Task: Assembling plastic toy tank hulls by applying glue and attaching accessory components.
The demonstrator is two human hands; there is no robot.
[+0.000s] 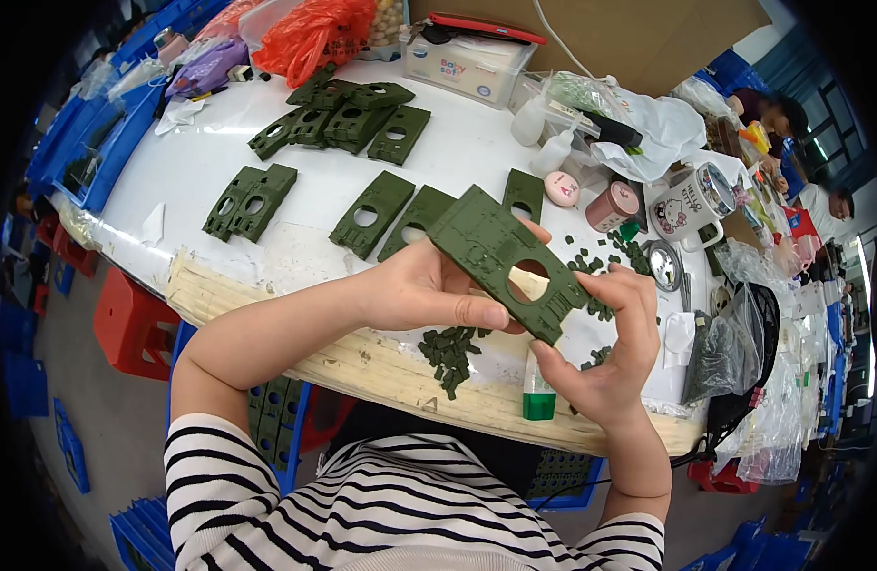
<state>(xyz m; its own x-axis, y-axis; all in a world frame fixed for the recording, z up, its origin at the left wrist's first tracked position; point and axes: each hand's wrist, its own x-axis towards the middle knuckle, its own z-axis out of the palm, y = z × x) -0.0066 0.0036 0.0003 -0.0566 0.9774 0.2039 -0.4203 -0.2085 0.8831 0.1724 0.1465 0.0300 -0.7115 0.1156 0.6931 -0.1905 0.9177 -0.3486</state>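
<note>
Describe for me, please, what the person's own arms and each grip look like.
The sleeves are white with dark horizontal stripes, ending around the elbows, so both forearms are uncovered. The left grip and right grip are bare: no glove, watch or bracelet shows on either.

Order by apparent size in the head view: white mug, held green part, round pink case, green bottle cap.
1. Held green part
2. White mug
3. Round pink case and green bottle cap: too alike to rank
</note>
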